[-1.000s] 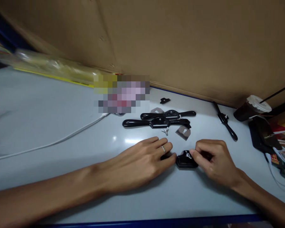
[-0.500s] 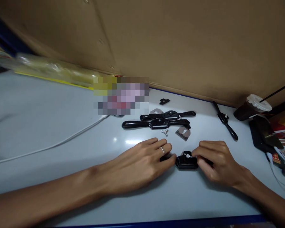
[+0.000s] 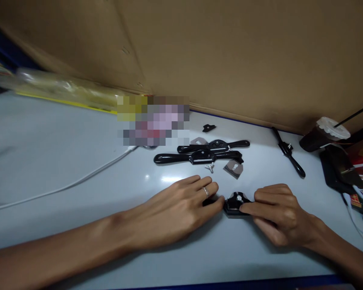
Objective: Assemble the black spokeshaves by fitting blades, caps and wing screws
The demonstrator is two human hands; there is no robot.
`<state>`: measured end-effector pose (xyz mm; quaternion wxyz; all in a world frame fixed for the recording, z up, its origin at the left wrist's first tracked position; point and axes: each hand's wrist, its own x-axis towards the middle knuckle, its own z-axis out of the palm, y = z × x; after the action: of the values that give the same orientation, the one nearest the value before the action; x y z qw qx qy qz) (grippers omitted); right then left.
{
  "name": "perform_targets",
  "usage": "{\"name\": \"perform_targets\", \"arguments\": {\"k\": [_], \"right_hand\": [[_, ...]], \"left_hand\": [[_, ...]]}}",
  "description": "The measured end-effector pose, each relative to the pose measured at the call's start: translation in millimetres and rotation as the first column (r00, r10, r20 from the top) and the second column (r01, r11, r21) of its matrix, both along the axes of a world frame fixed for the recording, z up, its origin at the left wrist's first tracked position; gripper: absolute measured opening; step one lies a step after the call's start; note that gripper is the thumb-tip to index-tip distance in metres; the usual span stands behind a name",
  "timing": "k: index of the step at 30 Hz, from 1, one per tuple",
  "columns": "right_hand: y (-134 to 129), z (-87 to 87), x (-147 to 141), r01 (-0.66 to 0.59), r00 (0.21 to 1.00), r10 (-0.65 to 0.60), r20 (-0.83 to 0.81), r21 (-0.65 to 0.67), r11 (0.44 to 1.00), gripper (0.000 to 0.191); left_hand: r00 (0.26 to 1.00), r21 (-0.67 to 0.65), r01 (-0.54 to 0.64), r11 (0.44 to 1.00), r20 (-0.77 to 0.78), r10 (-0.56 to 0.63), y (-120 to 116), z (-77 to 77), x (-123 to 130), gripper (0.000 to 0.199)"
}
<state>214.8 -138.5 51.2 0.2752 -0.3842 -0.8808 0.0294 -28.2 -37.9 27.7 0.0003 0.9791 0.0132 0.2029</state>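
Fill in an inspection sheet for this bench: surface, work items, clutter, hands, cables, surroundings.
Surface: pale tabletop, glossy, light glare
Work items: held tool, black, silver screw on its body; spare black tools; loose grey plate; wing screw
Clutter: lidded cup with straw; plastic-wrapped yellow roll; pixelated patch, contents unreadable
Hands: left hand and right hand on held tool, opposite sides
Cables: white cable, left, ending beside pixelated patch
Surroundings: brown panel behind

Dim, uneven light. White glare patch on glossy bench (image 3: 87, 161), source out of view. Soft shadows beneath both forearms. Wide-angle stretch toward edges; left margin smeared. Pixelated block hides area near cardboard (image 3: 229, 56).
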Motion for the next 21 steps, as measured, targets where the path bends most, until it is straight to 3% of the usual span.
{"name": "perform_targets", "arguments": {"k": [4, 9, 14, 21], "right_hand": [[0.3, -1.1, 3.2, 0.048, 0.997, -0.049, -0.056, -0.025, 0.999, 0.029], [4.0, -3.6, 6.5, 0.057, 0.994, -0.057, 0.091, 0.002, 0.998, 0.034], [4.3, -4.0, 5.7, 0.103, 0.991, -0.103, 0.080, 0.005, 0.995, 0.027], [1.4, -3.0, 2.9, 0.024, 0.995, -0.027, 0.096, 0.033, 0.999, 0.030]], "left_hand": [[1.000, -0.005, -0.002, 1.000, 0.001, 0.002, 0.1, -0.1, 0.0, 0.021], [1.000, -0.006, -0.006, 1.000, -0.013, 0.006, -0.9, -1.3, -1.0, 0.018], [1.000, 0.004, -0.006, 1.000, -0.008, 0.006, -0.8, -2.3, -0.8, 0.020], [1.000, 0.004, -0.005, 1.000, -0.001, 0.005, 0.1, -0.7, -0.9, 0.021]]}}
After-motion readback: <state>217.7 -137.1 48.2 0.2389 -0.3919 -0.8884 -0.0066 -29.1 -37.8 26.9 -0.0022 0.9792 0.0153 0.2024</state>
